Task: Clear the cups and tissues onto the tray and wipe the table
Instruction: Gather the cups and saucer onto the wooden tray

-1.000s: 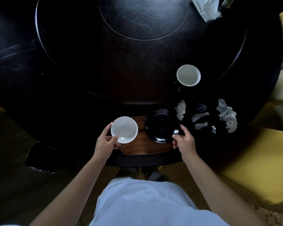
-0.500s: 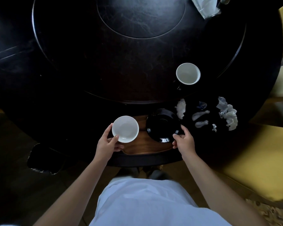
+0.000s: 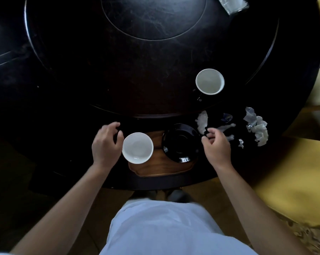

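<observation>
Both hands have let go — the left hand now curls empty beside the white cup, the right hand hangs loosely curled, holding nothing, off the black saucer. Cup and saucer sit on the wooden tray; crumpled tissues lie on the dark table.

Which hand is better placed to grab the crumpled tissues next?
The right hand: its fingers already sit beside the nearest tissue. The left hand is across the tray.
</observation>
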